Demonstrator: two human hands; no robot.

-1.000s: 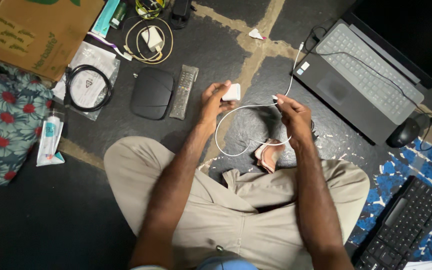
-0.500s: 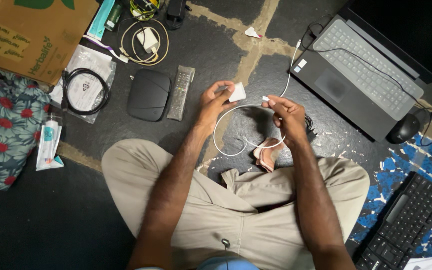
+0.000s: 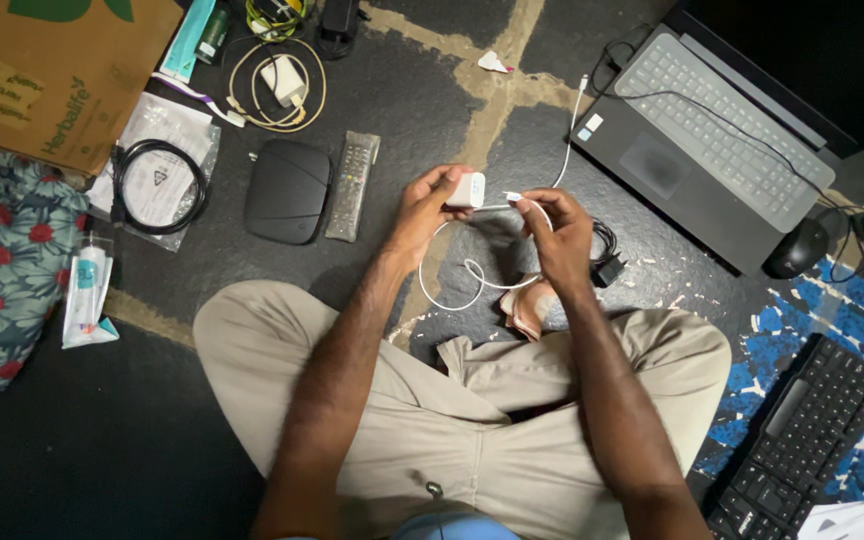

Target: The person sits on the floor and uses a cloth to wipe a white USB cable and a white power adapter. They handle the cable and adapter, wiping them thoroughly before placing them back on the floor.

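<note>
Both hands have closed in: left hand (image 3: 422, 205) grips white adapter (image 3: 465, 189), right hand (image 3: 552, 225) pinches cable plug (image 3: 512, 197); misaligned, it could jam.

Small white charger block (image 3: 466, 189) held up level, white cable (image 3: 472, 272) plug end just beside it, slack looping down to floor

keyboard (image 3: 802, 440) cut off, cardboard box (image 3: 42, 70) cropped

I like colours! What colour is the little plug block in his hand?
White; the plug block shows best in the head view.
</note>
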